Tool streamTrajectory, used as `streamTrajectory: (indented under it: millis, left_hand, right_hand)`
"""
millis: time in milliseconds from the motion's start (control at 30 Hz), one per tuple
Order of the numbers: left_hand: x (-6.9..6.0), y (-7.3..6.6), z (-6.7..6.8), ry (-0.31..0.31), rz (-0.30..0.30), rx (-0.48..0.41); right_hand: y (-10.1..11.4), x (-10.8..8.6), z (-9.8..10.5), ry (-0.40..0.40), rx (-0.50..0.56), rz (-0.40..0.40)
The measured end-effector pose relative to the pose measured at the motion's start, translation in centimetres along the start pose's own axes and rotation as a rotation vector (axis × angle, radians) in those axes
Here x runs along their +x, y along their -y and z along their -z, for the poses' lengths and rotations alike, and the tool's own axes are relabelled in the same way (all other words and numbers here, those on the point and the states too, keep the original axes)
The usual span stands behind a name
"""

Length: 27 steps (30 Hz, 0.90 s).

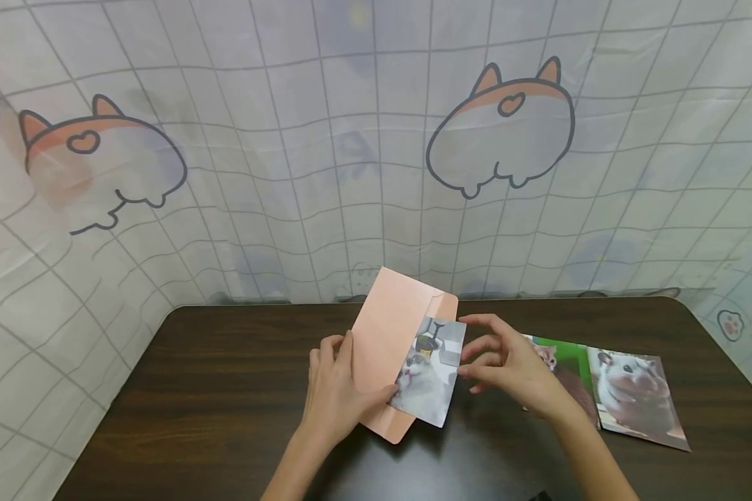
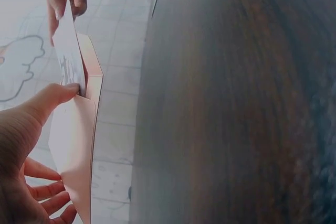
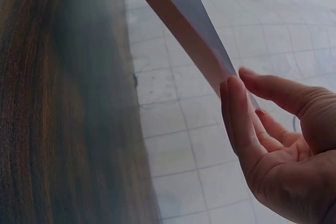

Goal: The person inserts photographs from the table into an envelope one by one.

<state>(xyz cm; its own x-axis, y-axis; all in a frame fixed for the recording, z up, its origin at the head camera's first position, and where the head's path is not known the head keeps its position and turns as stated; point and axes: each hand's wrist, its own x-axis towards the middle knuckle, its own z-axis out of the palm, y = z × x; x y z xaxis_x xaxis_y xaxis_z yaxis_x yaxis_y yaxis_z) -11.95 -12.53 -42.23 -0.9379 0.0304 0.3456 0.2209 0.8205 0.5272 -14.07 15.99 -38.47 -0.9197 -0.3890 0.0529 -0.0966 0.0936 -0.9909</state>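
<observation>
A peach-coloured envelope (image 1: 384,325) is held up above the table, tilted, with its flap side to the right. My left hand (image 1: 337,386) grips it from the left, thumb in front and fingers at its back. A photo card of a cat (image 1: 427,379) lies over the flap, its left edge at the envelope's mouth; how far it reaches inside I cannot tell. The left thumb (image 2: 63,93) presses on the card near that mouth. My right hand (image 1: 507,362) pinches the card's outer right edge, with the fingers (image 3: 239,111) and thumb on either side.
On the dark wooden table (image 1: 213,390), to the right, lie a green-backed cat picture (image 1: 573,379) and a hamster picture (image 1: 638,396), side by side. A patterned curtain (image 1: 288,174) hangs behind the table's far edge. A small black object (image 1: 541,496) shows at the bottom edge.
</observation>
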Motion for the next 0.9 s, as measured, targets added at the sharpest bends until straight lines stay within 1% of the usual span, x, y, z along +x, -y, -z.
streamTrajectory:
  millis: [100,233,467,667,900]
  left_hand:
    - [0.0,0.1,0.0,-0.005,0.004,-0.005]
    - [0.0,0.1,-0.1,-0.009,0.010,-0.013]
    - [0.0,0.0,-0.2,-0.003,0.025,-0.023]
    - [-0.1,-0.2,-0.2,-0.007,0.049,-0.040]
    - [-0.1,-0.4,-0.2,0.006,0.080,-0.054]
  right_hand:
    - [-0.2,0.0,0.1,0.033,-0.009,0.000]
    - [-0.5,0.1,-0.2,0.039,-0.019,0.015]
    - [-0.5,0.2,-0.9,0.002,-0.025,0.006]
    - [-0.5,0.2,-1.5,-0.042,-0.019,0.037]
    - [-0.5,0.2,-2.1,-0.092,-0.054,0.063]
